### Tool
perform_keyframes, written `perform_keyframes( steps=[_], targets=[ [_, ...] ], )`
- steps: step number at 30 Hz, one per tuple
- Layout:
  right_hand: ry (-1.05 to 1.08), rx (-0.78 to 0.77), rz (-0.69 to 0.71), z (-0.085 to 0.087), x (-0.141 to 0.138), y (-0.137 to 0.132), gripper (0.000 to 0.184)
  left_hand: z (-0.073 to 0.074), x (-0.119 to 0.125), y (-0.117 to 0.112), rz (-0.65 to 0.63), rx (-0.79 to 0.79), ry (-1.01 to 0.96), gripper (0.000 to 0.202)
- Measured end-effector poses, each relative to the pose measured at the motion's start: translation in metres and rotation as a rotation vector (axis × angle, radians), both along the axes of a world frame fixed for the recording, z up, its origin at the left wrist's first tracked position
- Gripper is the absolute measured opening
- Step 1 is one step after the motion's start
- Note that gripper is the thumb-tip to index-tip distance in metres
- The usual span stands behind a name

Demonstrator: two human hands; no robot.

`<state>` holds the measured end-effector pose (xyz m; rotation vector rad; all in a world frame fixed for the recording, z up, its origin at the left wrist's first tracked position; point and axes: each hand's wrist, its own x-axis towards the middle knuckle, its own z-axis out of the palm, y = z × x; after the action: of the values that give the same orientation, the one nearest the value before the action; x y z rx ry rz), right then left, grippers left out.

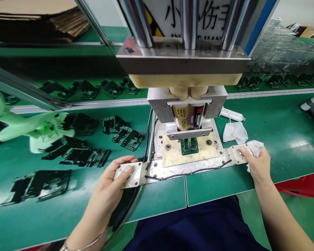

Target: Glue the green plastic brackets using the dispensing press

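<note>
My left hand (112,181) rests on the left metal button plate (133,174) of a small press, thumb pressed on its button, fingers curled round the plate's edge. My right hand (256,164) presses its thumb on the button of the right plate (235,155) while holding a crumpled white tissue (256,147). Between them stands the press (184,69), its ram down over a 3M adhesive cartridge (189,118). Below the cartridge a small dark part (189,146) sits in the beige fixture (172,157).
Several black plastic parts (78,153) lie on the green mat at left, more on the conveyor (94,89) behind. A green fan (36,129) stands far left. A syringe (231,114) and another tissue (235,132) lie right of the press. Clear trays (279,45) are stacked back right.
</note>
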<state>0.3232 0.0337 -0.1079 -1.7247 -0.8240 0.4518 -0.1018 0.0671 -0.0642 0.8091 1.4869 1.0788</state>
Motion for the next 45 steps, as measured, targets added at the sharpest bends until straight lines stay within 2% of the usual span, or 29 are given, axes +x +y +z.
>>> perform_keyframes(
  steps=[4, 22, 27, 35, 45],
  targets=[
    [0.018, -0.005, 0.000, 0.0020, -0.0007, 0.0003, 0.056, -0.0016, -0.0005, 0.0014, 0.023, -0.004, 0.006, 0.070],
    [-0.004, 0.070, -0.001, -0.0022, 0.0051, 0.0006, 0.055, 0.0004, 0.0057, -0.0023, -0.021, 0.052, 0.017, 0.047],
    [0.001, 0.091, 0.012, -0.0002, 0.0034, 0.0003, 0.052, -0.0012, 0.0056, -0.0017, -0.010, 0.059, 0.030, 0.056],
    [-0.010, 0.061, 0.017, -0.0065, 0.0079, -0.0021, 0.053, -0.0008, 0.0059, -0.0024, 0.001, 0.040, 0.035, 0.062],
    [-0.028, 0.038, 0.004, -0.0006, 0.0031, -0.0010, 0.053, -0.0074, 0.0029, 0.0000, 0.005, 0.052, 0.041, 0.065]
  ],
)
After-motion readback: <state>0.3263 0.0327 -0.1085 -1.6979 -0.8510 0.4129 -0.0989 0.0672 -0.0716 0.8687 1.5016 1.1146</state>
